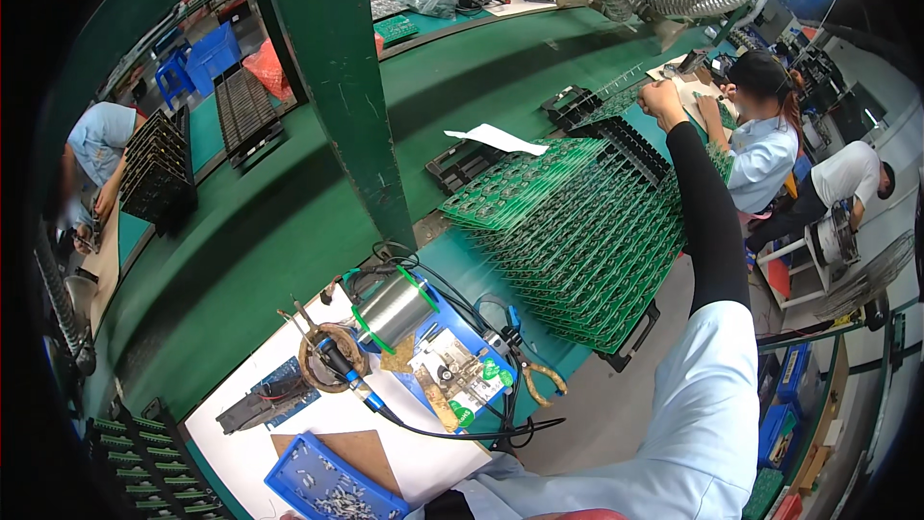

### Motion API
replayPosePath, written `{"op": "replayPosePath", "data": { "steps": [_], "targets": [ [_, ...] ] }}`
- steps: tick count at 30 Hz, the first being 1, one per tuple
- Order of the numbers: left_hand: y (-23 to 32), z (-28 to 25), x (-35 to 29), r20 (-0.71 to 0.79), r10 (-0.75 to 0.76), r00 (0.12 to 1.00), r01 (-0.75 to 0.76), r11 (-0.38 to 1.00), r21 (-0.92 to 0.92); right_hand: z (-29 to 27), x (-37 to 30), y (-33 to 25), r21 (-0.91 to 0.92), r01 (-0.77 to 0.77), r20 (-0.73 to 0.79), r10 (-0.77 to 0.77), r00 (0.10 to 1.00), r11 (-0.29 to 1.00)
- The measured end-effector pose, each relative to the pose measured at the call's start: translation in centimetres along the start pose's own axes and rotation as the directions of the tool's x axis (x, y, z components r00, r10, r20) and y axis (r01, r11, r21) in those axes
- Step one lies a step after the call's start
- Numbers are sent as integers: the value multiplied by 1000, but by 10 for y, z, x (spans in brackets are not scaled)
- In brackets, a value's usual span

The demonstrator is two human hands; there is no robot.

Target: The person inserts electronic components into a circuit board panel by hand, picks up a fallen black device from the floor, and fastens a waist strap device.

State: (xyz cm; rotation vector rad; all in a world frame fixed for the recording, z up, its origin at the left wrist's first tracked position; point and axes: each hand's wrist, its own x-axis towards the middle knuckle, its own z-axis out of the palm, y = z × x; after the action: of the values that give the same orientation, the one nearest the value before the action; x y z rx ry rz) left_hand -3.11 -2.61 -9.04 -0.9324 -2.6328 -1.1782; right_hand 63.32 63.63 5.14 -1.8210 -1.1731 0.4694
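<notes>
My right arm, in a pale blue sleeve and black arm cover, stretches far forward past the big stack of boards. My right hand (662,104) is closed at the edge of a green circuit board (613,106) by the far black rack (570,104); its fingertips are hidden, so what it grips is unclear. Racked green circuit boards (577,241) stand in many layers left of my forearm. Only a dark cuff (448,506) of my left arm shows at the lower edge; the left hand is out of sight. Near it stands a blue tray (289,486) of small metal parts.
A soldering iron (337,361) rests on a round holder beside a solder wire spool (397,310) and pliers (544,383). A green post (337,87) rises from the bench. White paper (496,140) lies near the stack. A co-worker (760,135) sits close beyond my right arm.
</notes>
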Motion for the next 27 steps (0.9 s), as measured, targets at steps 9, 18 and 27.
{"op": "replayPosePath", "data": {
  "steps": [9, 18, 27],
  "targets": [
    [-2, -2, -3, 1, 8, 1000, -8, 1000, 12, 3, -3, -5, -24, -5, 41, 6, 999, 1000],
    [-4, -2, -3, -1, 22, 1000, -22, 1000, 18, 6, 1, 0, -41, 18, 74, -15, 997, 999],
    [-8, -3, -3, -6, 37, 999, -37, 999, 33, -1, -4, -2, -12, -42, 144, 44, 989, 999]
  ]
}}
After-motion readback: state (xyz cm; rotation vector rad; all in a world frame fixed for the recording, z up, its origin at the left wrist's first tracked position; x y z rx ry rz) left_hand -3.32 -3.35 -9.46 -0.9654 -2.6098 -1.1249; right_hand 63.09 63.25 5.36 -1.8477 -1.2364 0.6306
